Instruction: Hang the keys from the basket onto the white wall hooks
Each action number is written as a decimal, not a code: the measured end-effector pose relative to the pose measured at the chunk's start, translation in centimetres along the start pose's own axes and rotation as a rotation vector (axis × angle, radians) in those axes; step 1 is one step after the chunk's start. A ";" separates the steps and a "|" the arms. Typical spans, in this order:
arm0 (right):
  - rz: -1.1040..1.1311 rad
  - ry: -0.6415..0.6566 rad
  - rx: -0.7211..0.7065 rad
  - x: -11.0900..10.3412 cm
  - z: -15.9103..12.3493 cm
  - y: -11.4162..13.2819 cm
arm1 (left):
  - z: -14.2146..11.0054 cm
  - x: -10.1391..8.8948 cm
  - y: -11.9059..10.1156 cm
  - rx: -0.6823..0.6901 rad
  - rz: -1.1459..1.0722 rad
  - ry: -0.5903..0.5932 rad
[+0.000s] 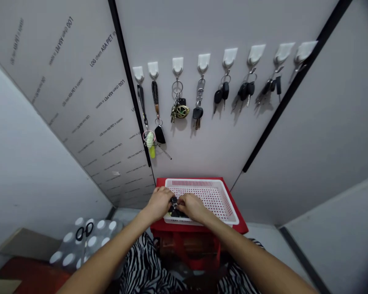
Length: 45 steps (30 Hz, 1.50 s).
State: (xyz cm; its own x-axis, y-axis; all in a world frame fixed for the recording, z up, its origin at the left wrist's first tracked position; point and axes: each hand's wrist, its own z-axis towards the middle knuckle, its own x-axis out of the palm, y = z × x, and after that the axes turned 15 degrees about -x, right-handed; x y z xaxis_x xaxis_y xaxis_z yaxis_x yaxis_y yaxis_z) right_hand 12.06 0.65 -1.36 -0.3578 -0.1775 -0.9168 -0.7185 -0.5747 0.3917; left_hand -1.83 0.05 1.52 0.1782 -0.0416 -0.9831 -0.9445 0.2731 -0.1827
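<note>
A white perforated plastic basket [228,200] sits on a red surface in front of me. At its left end, both my hands are on a dark bunch of keys [174,209]. My left hand [161,201] curls around the left side of the bunch. From the right, my right hand [192,205] pinches at the same keys, its fingertips close to the left ones. The fingers partly hide the bunch, so its single pieces are hard to make out. Perforated basket floor shows to the right of my hands.
White adhesive hooks [204,61] run across the cabinet door, several holding key bunches [198,112]. Two lanyards [155,94] with keys hang leftmost. Scissors [84,232] lie on a pack of white-capped bottles [69,259] at lower left. Black handle strips [272,116] edge the doors.
</note>
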 end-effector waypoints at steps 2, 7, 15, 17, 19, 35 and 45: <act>0.019 -0.036 0.009 0.1 0.3 -0.3 | 0.0 0.2 0.1 0.008 0.011 -0.013; 0.294 -0.242 0.069 -1.4 0.5 -1.5 | 0.4 0.0 0.1 -0.030 -0.050 0.008; 0.797 -0.388 0.095 -7.3 -0.5 -2.4 | 3.1 -1.9 -2.4 -0.003 -0.594 0.051; 0.876 -0.425 0.130 -8.7 -0.9 -2.4 | 4.0 -2.3 -3.8 0.023 -0.683 0.064; 0.907 -0.474 0.136 -10.3 -1.4 -2.5 | 5.0 -2.7 -5.4 0.067 -0.765 0.071; 0.697 -1.373 0.080 -31.1 -5.4 -6.1 | 12.1 -15.3 -22.2 0.247 -0.865 -0.127; 0.505 -1.385 0.251 -33.6 -4.1 -7.9 | 12.5 -16.8 -23.4 0.202 -0.785 -0.132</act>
State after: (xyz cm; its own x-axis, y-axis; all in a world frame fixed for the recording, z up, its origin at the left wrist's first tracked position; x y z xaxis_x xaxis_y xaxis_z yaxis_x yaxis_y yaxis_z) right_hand 32.26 7.87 25.98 -0.7571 0.6507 0.0588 -0.3796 -0.5114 0.7710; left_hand 20.70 6.38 22.43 0.8094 -0.1820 -0.5584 -0.4659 0.3798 -0.7992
